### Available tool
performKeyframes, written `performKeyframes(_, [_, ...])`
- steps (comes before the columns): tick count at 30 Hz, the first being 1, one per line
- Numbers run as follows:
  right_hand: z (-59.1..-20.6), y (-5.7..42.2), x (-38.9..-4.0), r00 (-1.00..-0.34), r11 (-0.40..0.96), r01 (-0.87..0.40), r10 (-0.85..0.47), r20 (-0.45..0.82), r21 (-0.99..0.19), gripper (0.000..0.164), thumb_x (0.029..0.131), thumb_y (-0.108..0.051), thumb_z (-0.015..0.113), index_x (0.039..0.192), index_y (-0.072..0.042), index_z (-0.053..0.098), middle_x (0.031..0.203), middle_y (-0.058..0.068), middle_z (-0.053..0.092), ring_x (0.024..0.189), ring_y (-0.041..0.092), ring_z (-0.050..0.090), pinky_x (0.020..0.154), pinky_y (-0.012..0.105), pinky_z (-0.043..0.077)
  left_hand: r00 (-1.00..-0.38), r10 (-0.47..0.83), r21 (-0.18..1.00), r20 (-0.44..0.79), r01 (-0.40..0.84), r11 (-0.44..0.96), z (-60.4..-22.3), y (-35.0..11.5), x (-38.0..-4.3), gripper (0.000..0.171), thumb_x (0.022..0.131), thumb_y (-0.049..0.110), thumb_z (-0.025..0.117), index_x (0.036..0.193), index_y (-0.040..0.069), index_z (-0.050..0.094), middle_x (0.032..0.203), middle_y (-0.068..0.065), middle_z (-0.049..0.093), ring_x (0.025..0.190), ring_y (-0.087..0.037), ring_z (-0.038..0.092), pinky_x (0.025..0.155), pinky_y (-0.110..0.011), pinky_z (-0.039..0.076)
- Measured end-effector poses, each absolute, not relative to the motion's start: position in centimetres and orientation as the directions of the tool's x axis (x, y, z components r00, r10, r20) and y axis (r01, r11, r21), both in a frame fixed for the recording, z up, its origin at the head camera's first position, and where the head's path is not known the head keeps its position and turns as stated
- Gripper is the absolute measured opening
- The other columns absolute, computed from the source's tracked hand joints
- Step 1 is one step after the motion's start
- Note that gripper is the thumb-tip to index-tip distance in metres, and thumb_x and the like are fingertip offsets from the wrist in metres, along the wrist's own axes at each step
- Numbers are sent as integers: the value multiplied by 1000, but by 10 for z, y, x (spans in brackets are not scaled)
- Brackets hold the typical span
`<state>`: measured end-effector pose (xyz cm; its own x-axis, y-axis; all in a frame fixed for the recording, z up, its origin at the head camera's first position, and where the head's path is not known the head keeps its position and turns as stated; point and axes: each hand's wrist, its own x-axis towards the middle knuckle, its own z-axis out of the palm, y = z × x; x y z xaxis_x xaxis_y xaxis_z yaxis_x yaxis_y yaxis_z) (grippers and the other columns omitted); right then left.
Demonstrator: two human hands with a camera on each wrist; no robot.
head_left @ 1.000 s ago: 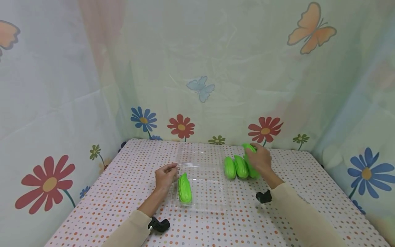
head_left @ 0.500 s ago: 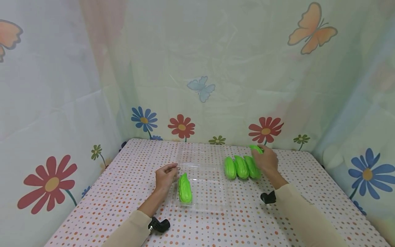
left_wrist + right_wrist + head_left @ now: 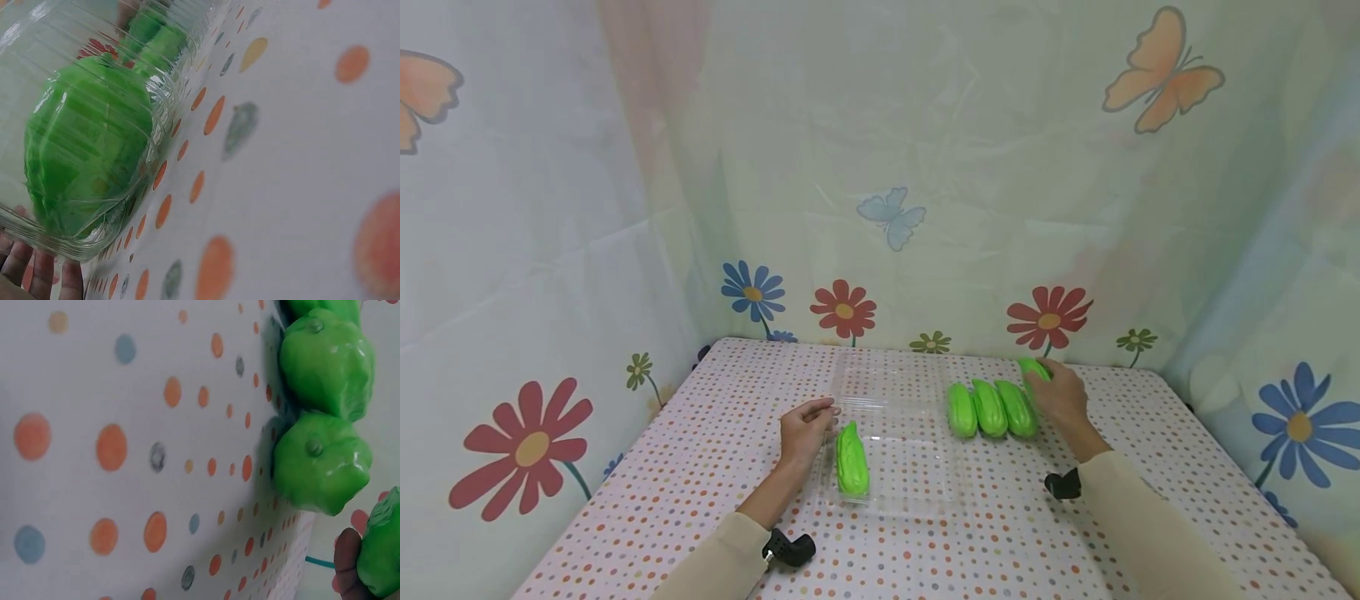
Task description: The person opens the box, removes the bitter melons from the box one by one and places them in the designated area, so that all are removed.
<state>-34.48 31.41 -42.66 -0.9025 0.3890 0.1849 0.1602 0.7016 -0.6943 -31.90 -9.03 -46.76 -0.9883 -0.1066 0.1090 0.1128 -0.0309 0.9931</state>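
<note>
In the head view, my right hand (image 3: 1060, 396) holds a ridged green gourd (image 3: 1036, 369), partly hidden by the fingers. The right wrist view shows my thumb (image 3: 347, 565) against this held gourd (image 3: 382, 550), which is raised off the table. Left of that hand, three similar gourds (image 3: 990, 409) lie side by side on the cloth. A clear plastic box (image 3: 910, 500) stands open with one gourd (image 3: 852, 460) along its left side. My left hand (image 3: 805, 429) is at the box's left edge, its fingers (image 3: 42, 275) fairly straight by the wall.
The box's clear lid (image 3: 891, 375) lies folded back behind it. A dotted cloth (image 3: 1000, 542) covers the table, and a printed curtain (image 3: 985, 208) rises at the back and sides. Black wrist cameras (image 3: 790, 548) sit on both wrists.
My right hand has moved right with a gourd, away from the row, so the third gourd there shows fully. The left hand and the box have stayed in place.
</note>
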Motion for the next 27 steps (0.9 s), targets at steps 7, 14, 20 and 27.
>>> performKeyframes(7, [-433, 325, -346, -923, 717, 140, 344, 172, -682, 62, 101, -28, 43, 155, 0, 35, 155, 32, 36, 131, 48, 43, 100, 64, 41, -986, -88, 989, 144, 146, -23, -446, -90, -297, 29, 96, 1, 58, 121, -11, 65, 113, -28, 70, 102, -39, 70, 86, -45, 63])
performKeyframes(14, [-437, 329, -348, -939, 708, 163, 326, 113, -687, 62, 103, -29, 43, 157, -1, 31, 158, 32, 30, 139, 52, 35, 111, 69, 34, -989, -109, 994, 102, 105, -29, -457, -89, -310, 29, 96, 1, 58, 122, -9, 66, 114, -26, 71, 107, -40, 68, 87, -44, 62])
performKeyframes(20, [-440, 330, -349, -945, 715, 158, 309, 104, -681, 61, 104, -28, 43, 158, -1, 29, 158, 34, 29, 141, 54, 31, 113, 69, 31, -988, -120, 993, 101, 108, -49, -476, -90, -326, 32, 97, 7, 61, 126, -7, 65, 114, -22, 72, 108, -39, 68, 80, -33, 64])
performKeyframes(27, [-446, 332, -349, -947, 722, 158, 304, 103, -674, 60, 106, -26, 43, 158, 0, 27, 157, 34, 29, 142, 55, 29, 116, 69, 29, -985, -124, 992, 117, 123, -40, -479, -90, -327, 33, 96, 7, 62, 125, -6, 66, 112, -19, 73, 106, -35, 70, 77, -28, 64])
